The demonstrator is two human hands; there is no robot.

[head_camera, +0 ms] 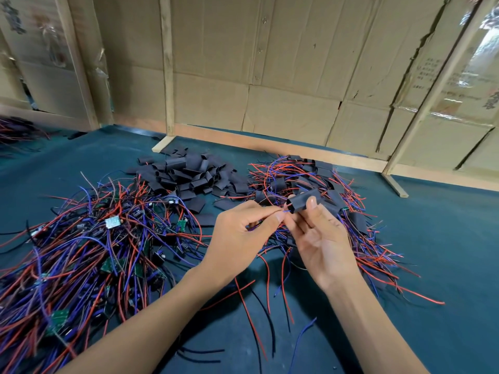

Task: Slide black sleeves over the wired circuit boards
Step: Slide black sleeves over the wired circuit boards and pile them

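Pinching a black sleeve (303,202) between thumb and fingers of the right hand (321,238), just above the teal table (432,252). Feeding thin red and blue wires (283,211), pinched in the left hand (240,238), into its open end. Lying behind: loose sleeves (189,174); left: bare wired boards (89,252); right: sleeved boards (324,179).

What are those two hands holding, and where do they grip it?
The right hand pinches a black sleeve by its sides. The left hand pinches thin red and blue wires near their ends, right at the sleeve's opening.
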